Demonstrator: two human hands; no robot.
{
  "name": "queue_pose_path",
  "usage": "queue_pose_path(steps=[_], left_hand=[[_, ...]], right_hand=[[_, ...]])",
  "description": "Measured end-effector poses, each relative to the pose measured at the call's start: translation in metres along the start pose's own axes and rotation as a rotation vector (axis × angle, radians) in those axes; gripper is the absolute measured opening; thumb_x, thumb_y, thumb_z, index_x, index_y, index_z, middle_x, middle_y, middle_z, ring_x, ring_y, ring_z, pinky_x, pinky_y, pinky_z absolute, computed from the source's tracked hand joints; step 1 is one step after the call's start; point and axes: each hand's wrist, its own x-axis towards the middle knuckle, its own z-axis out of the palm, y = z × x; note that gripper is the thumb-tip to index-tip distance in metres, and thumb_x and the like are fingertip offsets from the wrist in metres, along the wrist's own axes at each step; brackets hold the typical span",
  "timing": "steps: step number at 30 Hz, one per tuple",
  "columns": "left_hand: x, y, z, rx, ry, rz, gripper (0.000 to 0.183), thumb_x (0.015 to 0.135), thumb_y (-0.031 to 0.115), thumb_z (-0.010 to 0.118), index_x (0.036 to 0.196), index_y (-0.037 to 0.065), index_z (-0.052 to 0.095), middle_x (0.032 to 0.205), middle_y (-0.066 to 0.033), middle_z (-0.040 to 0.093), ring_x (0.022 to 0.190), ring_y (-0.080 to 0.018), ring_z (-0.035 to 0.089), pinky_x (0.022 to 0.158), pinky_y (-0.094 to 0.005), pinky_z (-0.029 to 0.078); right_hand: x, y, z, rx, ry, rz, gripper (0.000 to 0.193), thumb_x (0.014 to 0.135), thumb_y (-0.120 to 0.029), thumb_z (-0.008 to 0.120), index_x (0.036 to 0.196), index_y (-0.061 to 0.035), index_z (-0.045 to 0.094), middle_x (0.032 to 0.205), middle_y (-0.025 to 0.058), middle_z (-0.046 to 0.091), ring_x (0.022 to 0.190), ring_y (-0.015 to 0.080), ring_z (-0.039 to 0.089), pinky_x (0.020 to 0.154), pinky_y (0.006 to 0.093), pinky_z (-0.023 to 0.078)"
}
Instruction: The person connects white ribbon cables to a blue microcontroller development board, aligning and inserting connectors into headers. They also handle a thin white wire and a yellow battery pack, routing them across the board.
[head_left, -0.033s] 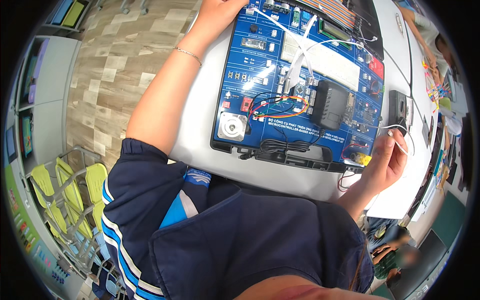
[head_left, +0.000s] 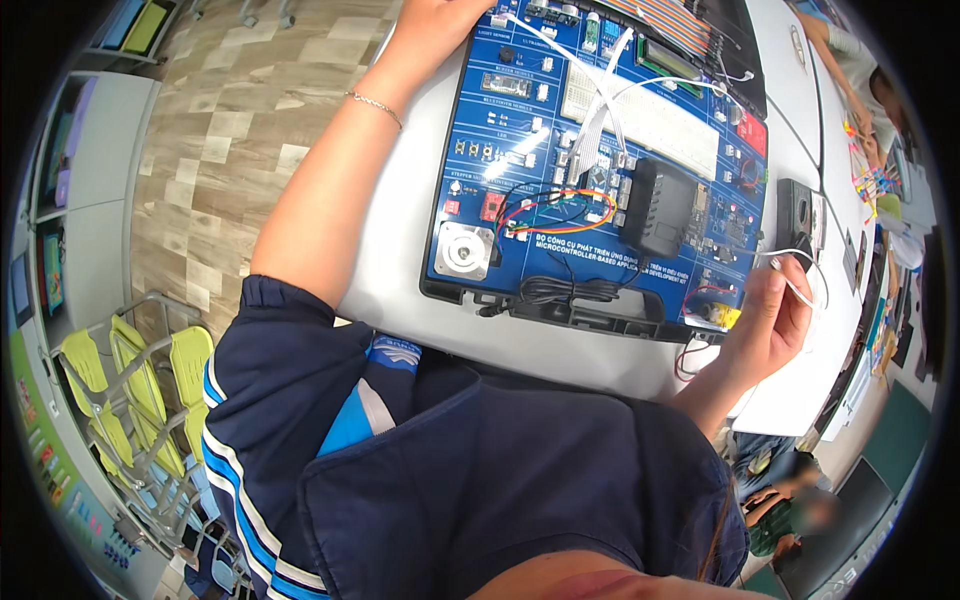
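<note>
A blue electronics training board [head_left: 600, 262] in a black case lies on the white table in front of me. My right hand [head_left: 768, 325] is at its right edge, thumb and fingers pinching a thin white cable [head_left: 815, 268] with a small connector end. At the board's far left corner is my left hand [head_left: 450, 15]; the upper edge of the picture cuts off its fingers. White ribbon cables [head_left: 590, 150] cross the board by a white breadboard [head_left: 690, 138]. A black power adapter [head_left: 660, 208] rests on the board, its coiled cord [head_left: 570, 290] along the near edge.
A dark device [head_left: 797, 215] sits on the table right of the board. Orange ribbon wires [head_left: 670, 28] lie in the far part of the case. Green chairs [head_left: 140, 380] stand on the floor at left. Other people are at the right, one with an arm [head_left: 840, 75] at the table.
</note>
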Motion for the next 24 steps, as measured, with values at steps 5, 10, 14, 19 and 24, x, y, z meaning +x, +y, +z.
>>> queue_pose_path(steps=[5, 10, 14, 19, 24], left_hand=[[0.005, 0.005, -0.002, -0.005, 0.002, 0.053, 0.012, 0.082, 0.008, 0.053, 0.089, -0.001, 0.06, 0.076, -0.0043, 0.059, 0.068, -0.009, 0.053, 0.061, -0.0209, 0.043], [0.003, 0.011, 0.005, -0.084, -0.017, 0.009, 0.014, 0.084, 0.011, 0.054, 0.089, -0.001, 0.06, 0.077, -0.0046, 0.059, 0.069, -0.0092, 0.054, 0.061, -0.021, 0.043], [0.003, 0.014, 0.007, -0.095, -0.021, 0.008, 0.015, 0.085, 0.012, 0.054, 0.089, -0.001, 0.059, 0.077, -0.0047, 0.059, 0.069, -0.0092, 0.054, 0.061, -0.0212, 0.043], [0.005, 0.013, 0.008, -0.075, 0.002, 0.004, 0.016, 0.084, 0.013, 0.055, 0.088, -0.002, 0.06, 0.076, -0.0043, 0.059, 0.068, -0.0088, 0.054, 0.06, -0.0214, 0.043], [0.005, 0.016, 0.009, 0.008, 0.031, 0.041, 0.016, 0.083, 0.014, 0.056, 0.086, -0.002, 0.061, 0.074, -0.003, 0.059, 0.065, -0.0083, 0.053, 0.058, -0.0215, 0.043]], right_hand=[[-0.009, -0.033, 0.04, 0.171, -0.384, 0.064, 0.017, 0.077, 0.01, 0.062, 0.093, 0.003, 0.062, 0.098, 0.0142, 0.06, 0.083, 0.0152, 0.058, 0.071, 0.0227, 0.046], [-0.024, -0.054, 0.078, 0.263, -0.595, 0.275, 0.016, 0.077, 0.009, 0.065, 0.091, 0.0029, 0.063, 0.093, 0.0128, 0.064, 0.076, 0.011, 0.06, 0.063, 0.019, 0.047], [-0.028, -0.052, 0.092, 0.24, -0.627, 0.355, 0.013, 0.079, 0.007, 0.063, 0.091, 0.0025, 0.062, 0.094, 0.0117, 0.064, 0.067, 0.0055, 0.059, 0.054, 0.0145, 0.045], [-0.029, -0.051, 0.109, 0.194, -0.538, 0.39, 0.009, 0.08, 0.003, 0.065, 0.088, 0.0013, 0.062, 0.089, 0.0083, 0.066, 0.058, 0.0017, 0.055, 0.049, 0.013, 0.042], [-0.026, -0.048, 0.118, 0.055, -0.555, 0.402, 0.009, 0.081, 0.0, 0.065, 0.09, 0.0023, 0.062, 0.084, 0.0054, 0.065, 0.052, 0.0007, 0.052, 0.044, 0.0132, 0.038]])
